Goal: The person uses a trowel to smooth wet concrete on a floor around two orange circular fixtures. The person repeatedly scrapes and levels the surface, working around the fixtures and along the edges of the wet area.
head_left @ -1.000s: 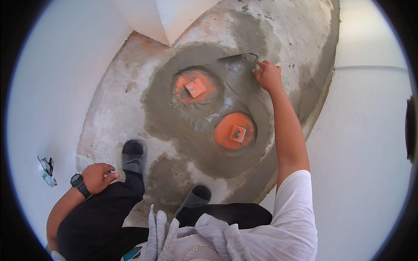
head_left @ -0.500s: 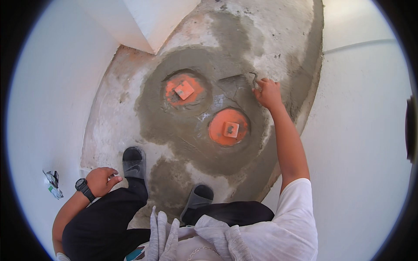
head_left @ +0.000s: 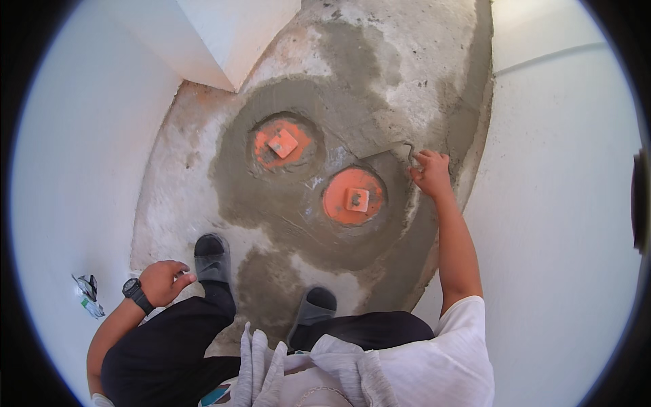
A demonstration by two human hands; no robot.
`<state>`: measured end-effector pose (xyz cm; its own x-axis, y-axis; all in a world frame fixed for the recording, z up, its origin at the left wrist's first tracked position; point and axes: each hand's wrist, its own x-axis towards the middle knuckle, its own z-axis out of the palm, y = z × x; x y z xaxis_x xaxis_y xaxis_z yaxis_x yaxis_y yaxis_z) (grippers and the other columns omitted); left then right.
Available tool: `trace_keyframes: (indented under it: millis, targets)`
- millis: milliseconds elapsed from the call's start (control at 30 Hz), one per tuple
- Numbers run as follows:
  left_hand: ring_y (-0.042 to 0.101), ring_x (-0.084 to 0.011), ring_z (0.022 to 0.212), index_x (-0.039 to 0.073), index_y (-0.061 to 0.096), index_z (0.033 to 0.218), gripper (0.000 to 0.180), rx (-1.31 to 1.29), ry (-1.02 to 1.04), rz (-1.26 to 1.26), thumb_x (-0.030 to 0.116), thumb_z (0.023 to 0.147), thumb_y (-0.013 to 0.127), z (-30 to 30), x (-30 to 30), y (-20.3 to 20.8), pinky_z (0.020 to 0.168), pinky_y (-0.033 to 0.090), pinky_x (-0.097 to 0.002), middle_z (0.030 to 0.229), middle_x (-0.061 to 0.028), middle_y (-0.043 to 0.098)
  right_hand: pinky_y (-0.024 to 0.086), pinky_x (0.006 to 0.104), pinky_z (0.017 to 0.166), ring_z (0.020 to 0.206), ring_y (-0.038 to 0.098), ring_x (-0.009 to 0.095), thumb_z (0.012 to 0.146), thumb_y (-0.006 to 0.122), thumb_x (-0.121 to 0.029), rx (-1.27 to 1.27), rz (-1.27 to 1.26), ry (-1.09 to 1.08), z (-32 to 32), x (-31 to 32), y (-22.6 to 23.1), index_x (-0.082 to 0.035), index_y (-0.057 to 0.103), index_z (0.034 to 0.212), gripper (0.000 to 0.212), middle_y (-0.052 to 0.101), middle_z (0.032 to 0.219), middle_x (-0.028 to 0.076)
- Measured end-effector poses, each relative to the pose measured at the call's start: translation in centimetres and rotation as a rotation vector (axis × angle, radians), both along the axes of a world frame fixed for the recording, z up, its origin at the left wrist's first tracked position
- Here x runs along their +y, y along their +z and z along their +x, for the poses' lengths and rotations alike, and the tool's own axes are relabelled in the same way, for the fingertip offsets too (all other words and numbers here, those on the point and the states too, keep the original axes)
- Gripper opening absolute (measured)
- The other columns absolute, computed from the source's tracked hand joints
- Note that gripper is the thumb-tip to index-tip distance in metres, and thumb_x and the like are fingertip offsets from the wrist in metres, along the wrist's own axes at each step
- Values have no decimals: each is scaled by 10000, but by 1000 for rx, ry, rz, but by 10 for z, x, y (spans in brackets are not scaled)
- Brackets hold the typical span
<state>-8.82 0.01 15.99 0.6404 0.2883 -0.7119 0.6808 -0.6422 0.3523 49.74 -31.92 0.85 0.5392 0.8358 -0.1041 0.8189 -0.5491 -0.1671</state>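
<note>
My right hand [head_left: 432,173] is closed round the handle of a trowel [head_left: 409,146] at the right of the wet cement [head_left: 288,203]. Its mortar-smeared blade lies on the cement and points left; its outline blends into the grey. Just below the blade sits an orange round cap [head_left: 354,197] with a square raised knob, ringed by cement. A second orange cap [head_left: 282,143], smeared with grey, is set in a round recess farther left. My left hand [head_left: 165,282], a black watch on its wrist, hangs by my left knee with loosely curled fingers and the thumb apart, seemingly holding nothing.
White walls rise at the left [head_left: 81,169] and right [head_left: 542,203], and a white corner [head_left: 224,41] juts in at the top. My grey slides [head_left: 212,258] stand on the rough floor, below the cement. A crumpled plastic wrapper [head_left: 88,296] lies at far left.
My right hand and the trowel have moved toward me and slightly right, drawing the blade nearer the lower orange cap. My left hand stays by the knee. The view has shifted a little.
</note>
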Motion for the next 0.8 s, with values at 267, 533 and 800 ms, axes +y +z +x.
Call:
trace_keyframes:
  millis: [267, 533, 800]
  targets:
    - [724, -376, 881, 11, 765, 1089, 454, 46, 27, -45, 438, 999, 641, -1, -3, 1, 808, 567, -455, 1021, -213, 753, 402, 491, 990, 1129, 651, 302, 846, 765, -310, 1, 118, -11, 14, 94, -19, -117, 752, 1194, 399, 711, 1135, 92]
    - [722, -383, 885, 0, 758, 1114, 449, 35, 99, -63, 420, 1014, 636, -14, -6, 4, 808, 567, -450, 1050, -224, 751, 412, 463, 982, 1092, 657, 268, 820, 757, -286, -68, 48, 119, 1, 161, -15, -140, 777, 1148, 359, 719, 1096, 67]
    - [723, -379, 874, 2, 757, 1124, 428, 57, 130, -86, 400, 1013, 642, -13, -7, 8, 798, 565, -438, 1051, -227, 751, 407, 464, 986, 1083, 654, 265, 798, 757, -269, -58, 8, 149, 5, 146, -17, -152, 782, 1143, 365, 716, 1079, 57]
